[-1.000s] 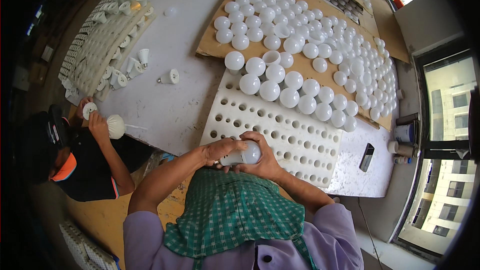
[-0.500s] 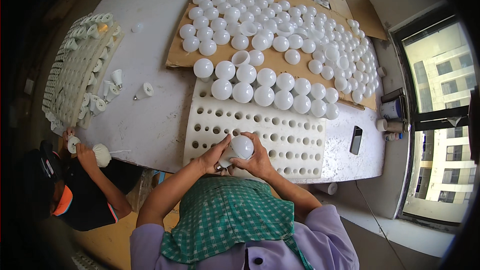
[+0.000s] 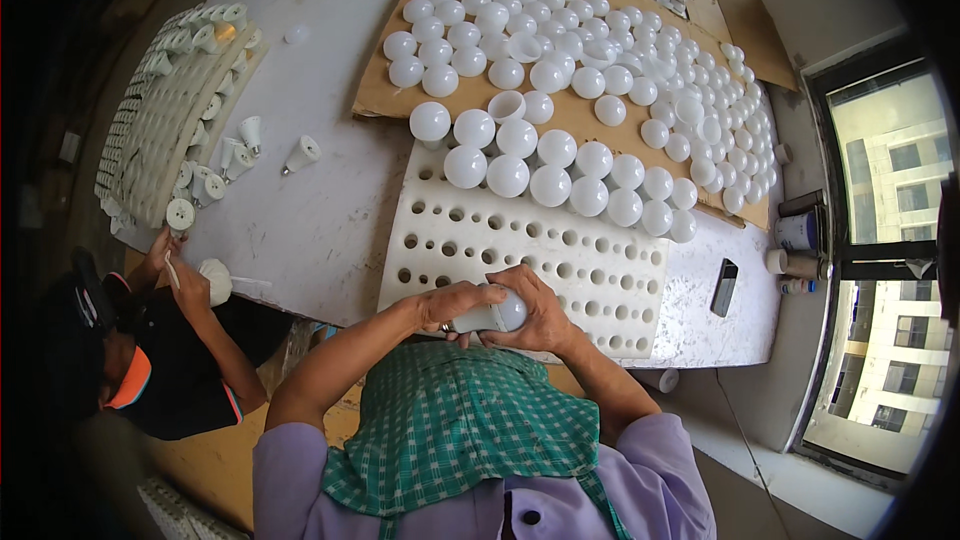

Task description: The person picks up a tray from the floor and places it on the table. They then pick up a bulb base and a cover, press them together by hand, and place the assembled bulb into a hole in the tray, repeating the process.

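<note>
Close in front of my apron, both hands hold one light bulb (image 3: 489, 316) lying sideways. My left hand (image 3: 452, 308) is closed around its base end, where a bit of the metal cap shows. My right hand (image 3: 541, 318) wraps round the white dome, fingers curled over it. Just beyond my hands lies a white foam tray (image 3: 520, 232) with rows of round holes. White bulb domes (image 3: 550, 185) stand in two rows along its far side. The undersides of my fingers are hidden.
Many white domes (image 3: 480, 25) cover a cardboard sheet (image 3: 375, 90) farther back. A dark phone (image 3: 724, 287) lies at right. Several loose bulb bases (image 3: 302, 154) are at left, near a foam rack (image 3: 170, 140) of bases. A co-worker (image 3: 170, 360) handles a base at the lower left.
The bulb in my hands has turned from dome-up to lying sideways, dome to the right. My view has shifted slightly. The co-worker's hands have moved along the rack's near edge.
</note>
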Demonstrator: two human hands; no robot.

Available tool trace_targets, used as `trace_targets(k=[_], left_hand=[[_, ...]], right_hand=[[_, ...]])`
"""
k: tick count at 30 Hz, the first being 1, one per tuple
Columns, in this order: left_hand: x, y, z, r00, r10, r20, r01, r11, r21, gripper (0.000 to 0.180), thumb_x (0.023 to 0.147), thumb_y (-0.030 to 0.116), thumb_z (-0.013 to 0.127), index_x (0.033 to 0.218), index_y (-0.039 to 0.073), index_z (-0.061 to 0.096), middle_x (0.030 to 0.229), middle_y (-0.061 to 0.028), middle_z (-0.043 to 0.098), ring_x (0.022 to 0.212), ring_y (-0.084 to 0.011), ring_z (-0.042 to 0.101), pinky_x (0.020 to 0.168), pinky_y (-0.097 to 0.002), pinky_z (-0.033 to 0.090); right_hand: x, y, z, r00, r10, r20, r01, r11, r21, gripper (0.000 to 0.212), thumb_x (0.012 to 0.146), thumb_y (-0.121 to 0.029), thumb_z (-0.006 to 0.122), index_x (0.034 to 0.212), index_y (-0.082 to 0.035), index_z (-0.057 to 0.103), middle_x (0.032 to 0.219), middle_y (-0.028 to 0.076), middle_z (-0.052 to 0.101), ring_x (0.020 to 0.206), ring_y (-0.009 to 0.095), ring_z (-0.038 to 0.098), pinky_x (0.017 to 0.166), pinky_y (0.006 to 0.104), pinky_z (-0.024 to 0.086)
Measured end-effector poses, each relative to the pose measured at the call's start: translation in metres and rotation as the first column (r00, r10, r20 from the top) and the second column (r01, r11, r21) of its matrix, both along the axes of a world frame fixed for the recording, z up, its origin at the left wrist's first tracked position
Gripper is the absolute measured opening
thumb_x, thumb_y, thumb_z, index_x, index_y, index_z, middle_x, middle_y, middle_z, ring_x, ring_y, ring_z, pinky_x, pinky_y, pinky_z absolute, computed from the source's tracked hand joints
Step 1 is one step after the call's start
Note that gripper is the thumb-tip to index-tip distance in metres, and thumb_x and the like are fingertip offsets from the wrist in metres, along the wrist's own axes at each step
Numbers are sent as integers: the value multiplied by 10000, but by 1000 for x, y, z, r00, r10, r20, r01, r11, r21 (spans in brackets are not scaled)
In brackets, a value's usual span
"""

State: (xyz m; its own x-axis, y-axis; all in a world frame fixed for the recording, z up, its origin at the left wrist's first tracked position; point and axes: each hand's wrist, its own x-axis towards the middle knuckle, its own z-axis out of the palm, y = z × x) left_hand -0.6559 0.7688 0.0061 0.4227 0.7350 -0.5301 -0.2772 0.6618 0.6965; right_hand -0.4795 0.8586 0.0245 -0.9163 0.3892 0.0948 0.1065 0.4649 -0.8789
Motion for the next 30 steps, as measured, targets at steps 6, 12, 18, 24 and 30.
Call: trace_targets(k=[6, 12, 18, 24, 30], left_hand=[[13, -1, 18, 871, -25, -491, 140, 970, 198, 700, 745, 579, 615, 975, -82, 621, 761, -192, 645, 582, -220, 661, 471, -274, 530], [24, -14, 20, 773, 66, -631, 213, 910, 356, 660, 711, 550, 621, 897, -83, 638, 767, -199, 658, 726, -294, 669, 660, -356, 537], [20, -11, 32, 732, -24, -681, 273, 926, 262, 644, 701, 544, 607, 914, -62, 638, 812, -210, 664, 789, -307, 663, 735, -369, 528], [21, -6, 9, 831, 150, -535, 59, 933, 354, 680, 713, 571, 589, 929, -72, 634, 726, -208, 650, 566, -266, 651, 495, -331, 523], [19, 3, -3, 967, 63, 248, -39, 994, -102, 749, 859, 668, 400, 1102, -25, 551, 716, -189, 644, 443, -192, 620, 297, -203, 445]], right_hand=[[-6, -8, 3, 983, -65, -174, 79, 994, 76, 725, 519, -101, 848, 1163, -29, 520, 1044, 146, 574, 935, 299, 568, 800, 385, 476], [5, -17, -6, 942, 23, -336, 20, 992, 126, 610, 528, -61, 792, 1081, -42, 535, 1023, 144, 564, 909, 285, 574, 756, 381, 492], [2, -15, -3, 956, 33, -291, -6, 996, 92, 625, 545, -51, 782, 1111, -48, 517, 1058, 147, 549, 960, 297, 564, 796, 379, 488], [3, -12, -6, 966, -121, -230, 68, 972, -225, 898, 596, -52, 785, 1364, -46, 319, 1267, 184, 474, 1149, 318, 511, 944, 399, 449], [21, -13, -14, 994, -104, -34, 83, 918, -389, 929, 672, -53, 783, 1418, -57, 229, 1350, 170, 411, 1207, 264, 460, 993, 384, 406]])
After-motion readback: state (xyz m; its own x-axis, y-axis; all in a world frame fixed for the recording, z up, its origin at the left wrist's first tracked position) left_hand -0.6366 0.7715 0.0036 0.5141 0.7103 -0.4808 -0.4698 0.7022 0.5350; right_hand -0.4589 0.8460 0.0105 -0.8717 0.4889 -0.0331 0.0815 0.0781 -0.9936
